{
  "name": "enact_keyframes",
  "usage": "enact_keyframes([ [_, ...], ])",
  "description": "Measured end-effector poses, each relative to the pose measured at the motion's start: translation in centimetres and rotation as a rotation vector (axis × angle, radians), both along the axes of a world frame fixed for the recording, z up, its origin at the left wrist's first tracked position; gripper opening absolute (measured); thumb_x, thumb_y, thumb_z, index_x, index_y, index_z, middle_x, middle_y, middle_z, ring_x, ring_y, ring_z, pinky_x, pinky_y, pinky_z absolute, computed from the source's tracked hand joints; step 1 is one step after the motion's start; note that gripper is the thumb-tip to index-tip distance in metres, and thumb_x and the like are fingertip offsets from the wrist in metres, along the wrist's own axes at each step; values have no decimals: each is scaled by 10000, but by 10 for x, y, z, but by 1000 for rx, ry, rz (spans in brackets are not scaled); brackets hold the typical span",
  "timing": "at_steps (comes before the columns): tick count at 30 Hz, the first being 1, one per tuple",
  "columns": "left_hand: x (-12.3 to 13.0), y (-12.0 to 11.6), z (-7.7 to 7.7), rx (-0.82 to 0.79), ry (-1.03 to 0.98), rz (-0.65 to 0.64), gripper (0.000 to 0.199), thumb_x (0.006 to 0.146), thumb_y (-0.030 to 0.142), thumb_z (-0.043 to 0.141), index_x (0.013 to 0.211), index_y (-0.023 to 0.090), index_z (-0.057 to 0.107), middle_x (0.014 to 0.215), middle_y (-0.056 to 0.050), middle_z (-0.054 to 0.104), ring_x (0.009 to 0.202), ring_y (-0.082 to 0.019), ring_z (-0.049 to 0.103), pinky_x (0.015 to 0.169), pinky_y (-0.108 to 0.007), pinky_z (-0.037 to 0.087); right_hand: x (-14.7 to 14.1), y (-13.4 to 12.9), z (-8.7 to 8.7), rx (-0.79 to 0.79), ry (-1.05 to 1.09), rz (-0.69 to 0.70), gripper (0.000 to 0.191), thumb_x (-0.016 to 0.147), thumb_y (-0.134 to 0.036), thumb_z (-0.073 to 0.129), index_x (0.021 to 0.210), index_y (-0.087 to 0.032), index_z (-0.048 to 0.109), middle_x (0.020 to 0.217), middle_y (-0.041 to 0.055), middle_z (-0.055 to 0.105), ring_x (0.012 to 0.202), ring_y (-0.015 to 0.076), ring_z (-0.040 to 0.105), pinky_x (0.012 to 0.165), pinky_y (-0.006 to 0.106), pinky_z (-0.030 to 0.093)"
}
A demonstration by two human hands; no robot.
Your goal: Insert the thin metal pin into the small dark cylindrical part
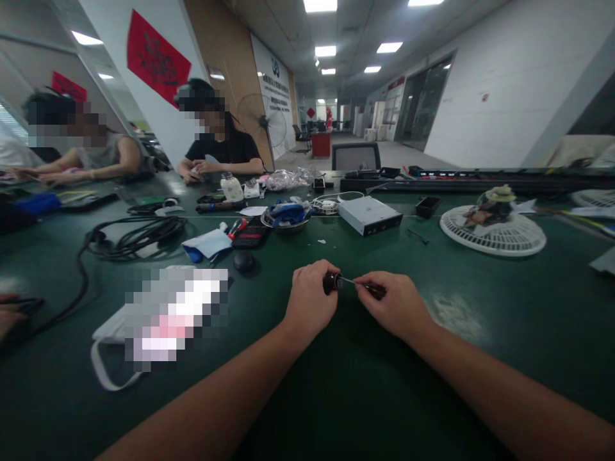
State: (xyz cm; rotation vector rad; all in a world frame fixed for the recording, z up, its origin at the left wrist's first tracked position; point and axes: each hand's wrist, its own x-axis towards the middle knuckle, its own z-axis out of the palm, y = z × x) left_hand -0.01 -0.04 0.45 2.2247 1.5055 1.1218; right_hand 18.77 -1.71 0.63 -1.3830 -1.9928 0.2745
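Note:
Near the middle of the green table, my left hand is wrapped round a small black cylindrical part. My right hand grips the dark handle of a thin screwdriver. Its metal shaft points left and reaches the face of the black part; whether the tip sits inside it is too small to tell. Both hands are just above the table, a short gap apart.
Beyond my hands lie a silver disc drive, a bowl with blue cloth and a white fan grille. Leftward are a black mouse, coiled black cable and a white strap. Two people sit across at the left.

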Motion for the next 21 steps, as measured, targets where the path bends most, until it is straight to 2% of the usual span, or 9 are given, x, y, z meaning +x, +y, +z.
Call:
enact_keyframes([
  [2,0,0,0,-6,-12,20,278,724,34,629,928,220,653,932,-9,708,950,-218,651,920,-410,486,0,0,1,-27,-46,-18,185,862,-293,613,926,-254,782,797,-1,753,697,186,670,630,322,464],
  [6,-1,0,1,-34,-27,21,284,710,27,637,918,219,652,928,-10,709,937,-215,655,903,-402,494,-1,-2,3,-73,-74,80,170,856,-300,618,907,-258,775,773,-9,744,668,171,656,614,312,441],
  [8,-1,-1,2,-35,-29,11,275,718,36,645,922,220,652,931,-9,710,942,-215,657,903,-401,497,-1,-3,4,-80,-61,76,155,862,-310,613,867,-248,755,735,-11,726,633,160,637,603,309,427],
  [11,0,-1,2,-28,-51,48,234,766,77,646,949,222,646,949,-15,712,949,-219,661,897,-406,504,0,-3,3,-74,-87,-6,234,898,-353,573,717,-226,650,622,-8,640,546,152,557,539,316,353],
  [13,-1,0,2,-33,-79,95,231,791,94,638,983,222,639,972,-26,715,960,-222,666,895,-410,508,0,-2,3,-51,-104,-7,277,901,-354,574,659,-224,535,599,-7,586,536,154,512,523,320,320],
  [15,-1,2,1,-43,-101,121,249,799,97,634,1015,220,633,1007,-37,717,983,-225,669,899,-410,512,0,-2,3,-6,-80,77,290,878,-298,611,655,-229,439,674,5,602,616,166,536,560,320,360],
  [17,-2,3,0,-48,-107,120,268,793,89,630,1028,218,630,1035,-43,718,1004,-227,670,904,-404,517,-1,-1,3,34,-27,230,321,847,-206,642,665,-229,379,858,32,667,819,191,596,690,327,440],
  [19,-2,4,-1,-53,-107,111,279,786,84,631,1032,216,630,1048,-45,719,1009,-228,671,907,-401,522,-2,-1,3,26,-20,387,330,828,-137,651,673,-224,373,1009,35,687,1000,208,591,837,348,460],
  [21,-2,4,-1,-60,-108,109,285,784,86,636,1039,214,633,1048,-47,721,1001,-229,675,913,-402,525,-4,0,1,-10,-57,453,307,826,-115,653,678,-221,405,994,26,686,1009,209,587,872,361,459],
])
